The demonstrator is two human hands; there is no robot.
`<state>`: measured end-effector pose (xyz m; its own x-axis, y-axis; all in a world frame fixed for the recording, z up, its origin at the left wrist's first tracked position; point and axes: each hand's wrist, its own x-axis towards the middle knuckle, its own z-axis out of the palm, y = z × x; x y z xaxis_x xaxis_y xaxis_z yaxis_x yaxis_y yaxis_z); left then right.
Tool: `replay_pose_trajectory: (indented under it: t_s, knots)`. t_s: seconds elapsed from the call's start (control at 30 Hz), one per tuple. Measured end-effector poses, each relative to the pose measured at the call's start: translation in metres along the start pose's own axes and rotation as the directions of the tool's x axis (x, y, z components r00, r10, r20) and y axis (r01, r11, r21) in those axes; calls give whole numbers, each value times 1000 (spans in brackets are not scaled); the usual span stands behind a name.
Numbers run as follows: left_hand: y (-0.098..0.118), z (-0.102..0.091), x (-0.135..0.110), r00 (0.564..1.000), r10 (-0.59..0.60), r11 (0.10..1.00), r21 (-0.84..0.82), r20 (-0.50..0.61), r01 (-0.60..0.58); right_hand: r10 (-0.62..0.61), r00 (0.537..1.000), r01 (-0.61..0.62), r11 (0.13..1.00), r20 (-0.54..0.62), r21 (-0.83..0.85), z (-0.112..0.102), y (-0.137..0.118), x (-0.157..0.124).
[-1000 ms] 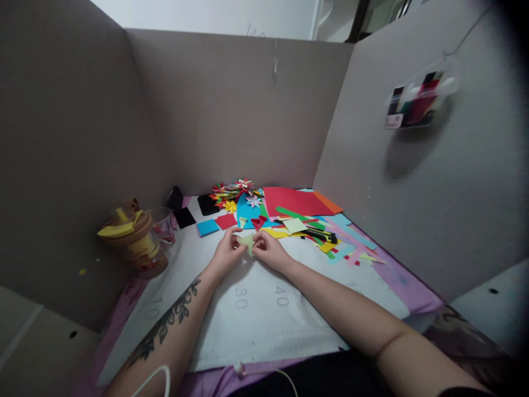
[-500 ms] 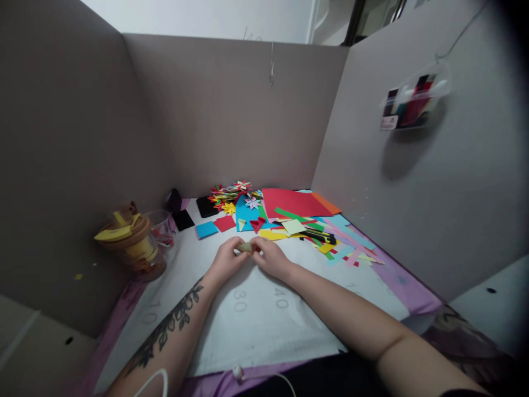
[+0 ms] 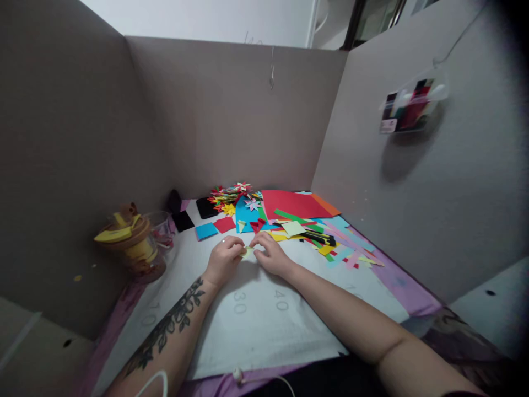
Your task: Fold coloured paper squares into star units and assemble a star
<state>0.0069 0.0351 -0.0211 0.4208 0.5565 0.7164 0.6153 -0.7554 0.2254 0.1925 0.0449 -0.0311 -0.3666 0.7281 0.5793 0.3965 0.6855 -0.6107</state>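
Note:
A small folded piece of pale yellow-green paper [image 3: 247, 253] is held low over the white mat between both hands. My left hand [image 3: 225, 259] pinches its left side with curled fingers, a ring showing on one of them. My right hand [image 3: 273, 256] has its index fingertip and thumb at the paper's right edge. The fingers cover much of the paper, so its folds cannot be made out. Just beyond lie folded red pieces [image 3: 257, 225], a small pale folded piece [image 3: 242, 225] and a square pale-green sheet [image 3: 293, 228].
Blue [image 3: 206, 230] and red squares [image 3: 225, 224] lie at the back left, near folded paper stars [image 3: 230, 199]. Large red sheets [image 3: 295, 204], paper strips and a black-yellow cutter [image 3: 320, 237] are at the right. A cup with a yellow top [image 3: 132, 242] stands left. Grey panels surround the table.
My left hand has turned over so its back faces up more. The paper sits slightly lower, its lighter face showing. My right fingers have spread a little apart.

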Motion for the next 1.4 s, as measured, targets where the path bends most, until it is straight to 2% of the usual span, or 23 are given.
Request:
replay_pose_trajectory:
  t_s: [0.13, 0.4, 0.5, 0.63, 0.77, 0.9, 1.0, 1.1, 1.3, 1.4]
  knots:
    - [1, 1, 1, 997, 63, 998, 15, -47, -62, 10, 1000, -10, 998, -5, 60, 1, -2, 0]
    - [0, 2, -1, 998, 47, 999, -25, -53, -48, 25, 999, -31, 986, 38, 164, -1, -4, 1]
    - [-1, 3, -2, 999, -5, 997, -72, -54, 1, 52, 998, -60, 972, 44, 227, -1, -4, 2]
    - [1, 3, 0, 991, -132, 979, -155, -4, 130, 73, 997, -76, 965, 19, 250, -3, -6, 2]
    - [2, 6, 1, 955, -294, 919, -259, 48, 296, 66, 998, -64, 975, -5, 214, -4, -7, 3]
    - [3, 9, 2, 870, -476, 807, -330, 126, 489, 51, 998, -43, 981, -38, 188, -3, -5, 2]
    - [3, 9, 4, 821, -547, 755, -329, 162, 568, 37, 999, -30, 985, -38, 169, -2, -4, 2]
    - [4, 7, 6, 798, -569, 734, -317, 198, 601, 37, 999, -33, 988, -21, 150, -2, -4, 2]
    - [8, 7, 7, 794, -552, 722, -330, 256, 608, 46, 999, -44, 990, -9, 133, 2, 2, 2]
    - [8, 8, 6, 795, -546, 717, -342, 264, 607, 103, 995, -100, 982, -7, 160, 4, 3, 2]
